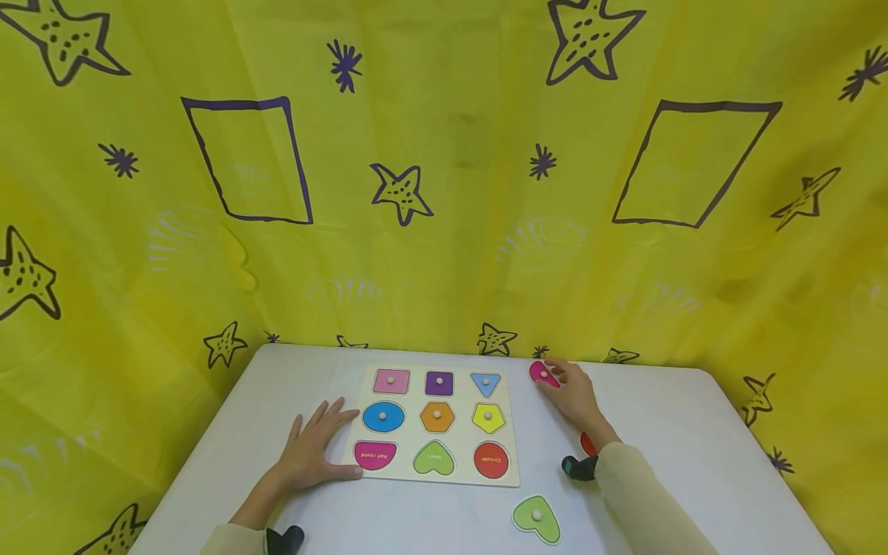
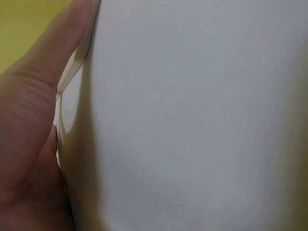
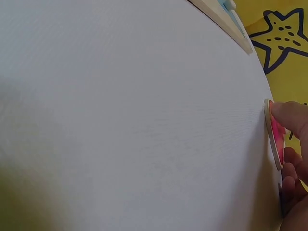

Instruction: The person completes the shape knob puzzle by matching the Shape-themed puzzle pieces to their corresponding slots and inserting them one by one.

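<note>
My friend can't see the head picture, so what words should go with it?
A person's right hand holds a pink half-round piece beside a shape board on a white table; the left hand touches the board's edge. A green heart piece lies nearby.

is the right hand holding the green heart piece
No, the right hand holds a pink piece, while the green heart piece lies on the table.

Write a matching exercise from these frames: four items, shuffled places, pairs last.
Items
1. pink half-round knobbed piece
2. green heart-shaped knobbed piece
3. orange hexagonal knobbed piece
4. bare left hand

Places
A. centre of the cream rectangular wooden board
B. at that board's left edge
C. pinched by the bare right hand
D. loose on the white table

Pairs: 1-C, 2-D, 3-A, 4-B
</note>
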Demonstrator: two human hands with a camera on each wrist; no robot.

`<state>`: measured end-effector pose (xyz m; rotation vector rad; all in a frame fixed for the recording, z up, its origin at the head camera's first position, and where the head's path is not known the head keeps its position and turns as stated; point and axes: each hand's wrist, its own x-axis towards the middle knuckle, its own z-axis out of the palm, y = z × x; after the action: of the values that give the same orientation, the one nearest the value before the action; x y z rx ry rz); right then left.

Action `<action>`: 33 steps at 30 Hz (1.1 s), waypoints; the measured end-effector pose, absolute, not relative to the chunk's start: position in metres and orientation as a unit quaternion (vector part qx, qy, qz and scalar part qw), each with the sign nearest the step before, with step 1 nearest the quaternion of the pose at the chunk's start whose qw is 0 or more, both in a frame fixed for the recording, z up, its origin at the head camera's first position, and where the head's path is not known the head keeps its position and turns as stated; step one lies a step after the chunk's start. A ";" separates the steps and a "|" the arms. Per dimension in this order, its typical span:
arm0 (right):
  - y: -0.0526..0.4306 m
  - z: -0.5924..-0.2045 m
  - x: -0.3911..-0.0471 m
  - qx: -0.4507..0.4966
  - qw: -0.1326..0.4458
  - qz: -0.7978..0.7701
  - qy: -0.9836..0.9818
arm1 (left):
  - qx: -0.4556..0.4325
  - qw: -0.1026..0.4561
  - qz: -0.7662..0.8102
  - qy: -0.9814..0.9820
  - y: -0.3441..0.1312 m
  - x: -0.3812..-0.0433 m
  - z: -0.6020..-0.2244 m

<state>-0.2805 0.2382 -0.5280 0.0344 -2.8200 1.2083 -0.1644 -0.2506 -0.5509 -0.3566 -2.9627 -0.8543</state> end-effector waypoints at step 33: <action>0.231 -0.528 -0.283 -0.030 0.061 0.394 -0.917 | -0.115 0.019 -0.284 -0.952 -0.248 -0.159 -0.541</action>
<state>-0.2834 0.2312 -0.5284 -0.0919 -2.7731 1.1905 -0.1588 -0.2475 -0.5412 -0.3583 -2.9540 -0.8830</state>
